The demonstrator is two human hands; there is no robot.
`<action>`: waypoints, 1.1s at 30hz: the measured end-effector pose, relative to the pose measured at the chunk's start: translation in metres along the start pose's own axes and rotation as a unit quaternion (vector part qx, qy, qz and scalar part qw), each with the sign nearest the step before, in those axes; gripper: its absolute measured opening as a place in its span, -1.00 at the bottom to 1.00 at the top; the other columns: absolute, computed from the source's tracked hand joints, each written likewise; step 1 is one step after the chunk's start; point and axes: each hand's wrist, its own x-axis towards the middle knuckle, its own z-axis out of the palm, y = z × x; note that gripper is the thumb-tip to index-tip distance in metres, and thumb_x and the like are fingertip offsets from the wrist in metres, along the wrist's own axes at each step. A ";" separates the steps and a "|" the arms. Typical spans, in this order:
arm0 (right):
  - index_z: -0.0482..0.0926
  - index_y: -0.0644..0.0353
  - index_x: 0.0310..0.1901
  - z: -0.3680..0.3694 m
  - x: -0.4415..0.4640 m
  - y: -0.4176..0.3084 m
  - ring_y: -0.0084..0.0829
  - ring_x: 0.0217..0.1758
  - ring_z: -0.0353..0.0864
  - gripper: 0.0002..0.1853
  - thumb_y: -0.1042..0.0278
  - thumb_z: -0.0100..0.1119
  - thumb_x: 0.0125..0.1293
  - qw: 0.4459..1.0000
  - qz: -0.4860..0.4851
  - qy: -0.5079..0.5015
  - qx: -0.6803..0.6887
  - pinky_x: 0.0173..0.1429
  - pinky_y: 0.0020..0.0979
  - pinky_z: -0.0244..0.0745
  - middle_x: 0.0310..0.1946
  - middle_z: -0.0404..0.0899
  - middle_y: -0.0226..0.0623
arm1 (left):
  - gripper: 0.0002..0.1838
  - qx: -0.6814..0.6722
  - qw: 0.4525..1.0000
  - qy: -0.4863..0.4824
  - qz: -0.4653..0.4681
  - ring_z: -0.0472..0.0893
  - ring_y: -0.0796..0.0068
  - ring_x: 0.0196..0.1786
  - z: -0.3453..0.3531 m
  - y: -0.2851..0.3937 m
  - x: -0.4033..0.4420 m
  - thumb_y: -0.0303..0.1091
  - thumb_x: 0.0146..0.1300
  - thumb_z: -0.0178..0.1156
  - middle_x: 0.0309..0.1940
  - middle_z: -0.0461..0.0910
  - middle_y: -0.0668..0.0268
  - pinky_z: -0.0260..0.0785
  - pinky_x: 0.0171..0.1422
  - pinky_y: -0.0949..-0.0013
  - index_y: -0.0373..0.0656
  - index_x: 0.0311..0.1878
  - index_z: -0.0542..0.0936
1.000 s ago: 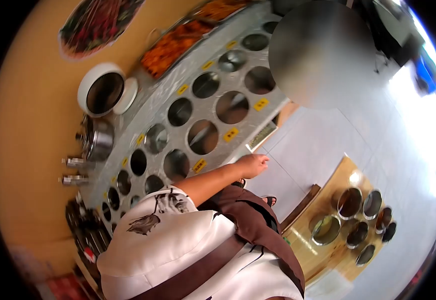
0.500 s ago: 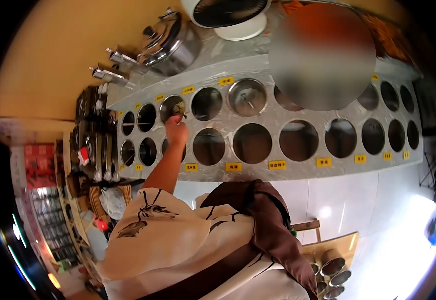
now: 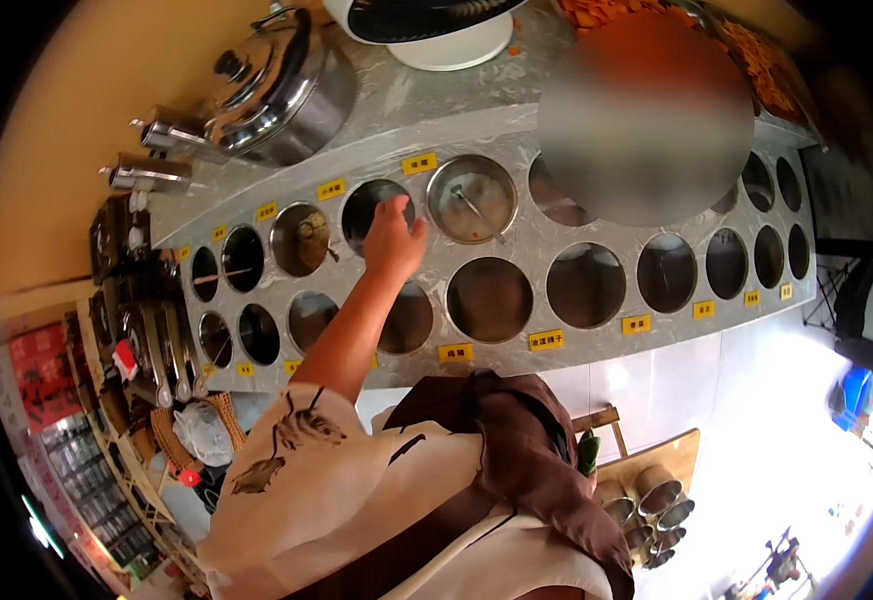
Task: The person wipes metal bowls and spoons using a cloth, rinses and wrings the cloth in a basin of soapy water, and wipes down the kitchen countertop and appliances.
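Pale fabric with dark leaf-like prints, your short sleeve (image 3: 292, 440), lies closest, beside your brown apron (image 3: 547, 450). Your left forearm (image 3: 342, 335) crosses the grey bench (image 3: 402, 372), above its near row of round metal containers (image 3: 490, 300); if you leaned in, a loose cuff could brush a rim, and anything dropped from your hand could land in them. These look brownish inside, their contents too dim to name.

Of your hands, only the left hand (image 3: 397, 240) shows, over the near right edge of a dark container (image 3: 360, 208) in the far row. Its fingers reach forward with the thumb slightly apart; you cannot be told whether they pinch anything, and the right is out of view. What lies in this container is too dark to make out.

Just left, another container (image 3: 288, 232) holds yellowish food (image 3: 312, 235) around a ladle whose handle (image 3: 333, 255) leans past the rim. Just right, a wide container (image 3: 487, 228) has whitish contents and a resting spoon (image 3: 473, 205). A sideways swing of your wrist could catch either utensil and scatter food.

Beyond stand a lidded steel pot (image 3: 307, 105), its contents hidden, and heaped orange food (image 3: 589, 14), partly blurred.
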 end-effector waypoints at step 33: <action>0.42 0.32 0.01 0.056 -0.277 0.054 -0.47 -0.21 0.54 -0.56 0.18 0.12 0.20 0.579 0.247 0.311 0.712 -0.10 -0.49 0.44 -0.22 0.55 -0.23 | -0.72 -0.258 0.937 -0.173 -0.157 0.54 0.15 -0.30 0.037 0.020 0.122 -0.52 -0.04 0.04 -0.30 0.47 0.09 0.58 -0.23 0.16 -0.55 -0.26 0.43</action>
